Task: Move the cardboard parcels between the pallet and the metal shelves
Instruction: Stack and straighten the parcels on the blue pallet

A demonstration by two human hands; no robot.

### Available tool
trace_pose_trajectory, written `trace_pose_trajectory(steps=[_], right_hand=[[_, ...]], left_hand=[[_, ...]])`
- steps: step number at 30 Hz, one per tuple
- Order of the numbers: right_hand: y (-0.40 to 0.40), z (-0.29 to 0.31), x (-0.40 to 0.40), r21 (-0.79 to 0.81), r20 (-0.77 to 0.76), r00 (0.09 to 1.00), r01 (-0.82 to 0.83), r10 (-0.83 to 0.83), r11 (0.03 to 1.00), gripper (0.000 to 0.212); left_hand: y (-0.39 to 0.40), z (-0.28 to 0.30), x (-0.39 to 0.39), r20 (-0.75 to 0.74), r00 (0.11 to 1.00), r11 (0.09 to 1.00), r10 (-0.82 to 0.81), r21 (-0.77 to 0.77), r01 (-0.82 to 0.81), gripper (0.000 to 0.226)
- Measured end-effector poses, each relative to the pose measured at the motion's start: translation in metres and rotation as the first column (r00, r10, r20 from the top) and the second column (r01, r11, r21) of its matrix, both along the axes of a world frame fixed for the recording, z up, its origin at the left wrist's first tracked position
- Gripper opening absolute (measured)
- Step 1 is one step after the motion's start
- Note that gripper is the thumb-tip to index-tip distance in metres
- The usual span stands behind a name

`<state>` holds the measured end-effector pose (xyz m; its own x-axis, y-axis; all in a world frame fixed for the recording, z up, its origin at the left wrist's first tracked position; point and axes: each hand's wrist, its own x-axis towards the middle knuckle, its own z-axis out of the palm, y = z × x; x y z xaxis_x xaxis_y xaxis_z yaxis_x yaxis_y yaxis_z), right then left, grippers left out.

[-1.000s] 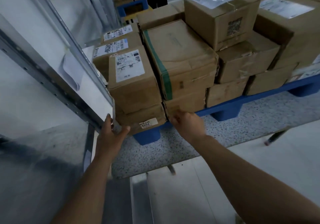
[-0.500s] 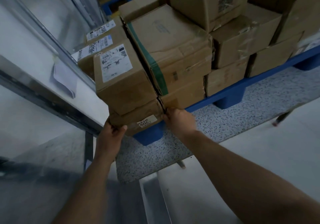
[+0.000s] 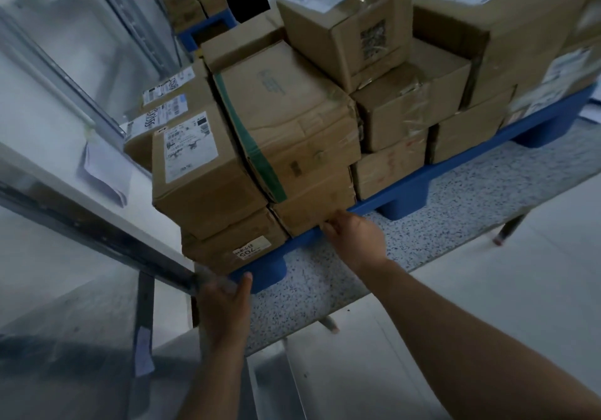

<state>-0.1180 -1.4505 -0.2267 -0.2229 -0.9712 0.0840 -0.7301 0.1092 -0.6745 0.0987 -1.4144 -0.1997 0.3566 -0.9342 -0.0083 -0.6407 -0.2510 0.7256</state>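
Head view: our left hand [image 3: 224, 302] curls around the shelf corner [image 3: 195, 281]; our right hand [image 3: 354, 237] pinches the bottom parcel [image 3: 312, 208] on the blue pallet [image 3: 390, 200]. We read "705" on the neighbouring label [image 3: 252, 247]; other labels are blurred.

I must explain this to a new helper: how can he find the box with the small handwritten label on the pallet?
Start at the blue pallet and go to its near corner beside the metal shelf. The box lies in the bottom layer there, under the parcel with the big white shipping label. It alone carries a small pale sticker with handwritten numbers on its front.
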Motion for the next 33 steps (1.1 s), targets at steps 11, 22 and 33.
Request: trace_pose_trajectory(steps=[11, 22, 33], right_hand=[[-0.023, 0.007, -0.076, -0.047, -0.062, 0.997, 0.034, -0.037, 0.998, 0.024], [-0.028, 0.008, -0.085, -0.081, -0.049, 0.998, -0.044, 0.04, 0.996, 0.024], [-0.014, 0.01, -0.217, -0.138, -0.113, 0.971, 0.194, -0.21, 0.971, 0.029]], left_hand=[[-0.047, 0.02, -0.115, 0.187, 0.904, 0.919, -0.383, -0.02, 0.394, 0.015], [-0.048, 0.018, -0.121, 0.257, 0.913, 0.945, -0.318, 0.007, 0.327, 0.015], [-0.061, 0.02, -0.256, 0.347, 0.888, 0.945, -0.301, -0.017, 0.327, 0.028]])
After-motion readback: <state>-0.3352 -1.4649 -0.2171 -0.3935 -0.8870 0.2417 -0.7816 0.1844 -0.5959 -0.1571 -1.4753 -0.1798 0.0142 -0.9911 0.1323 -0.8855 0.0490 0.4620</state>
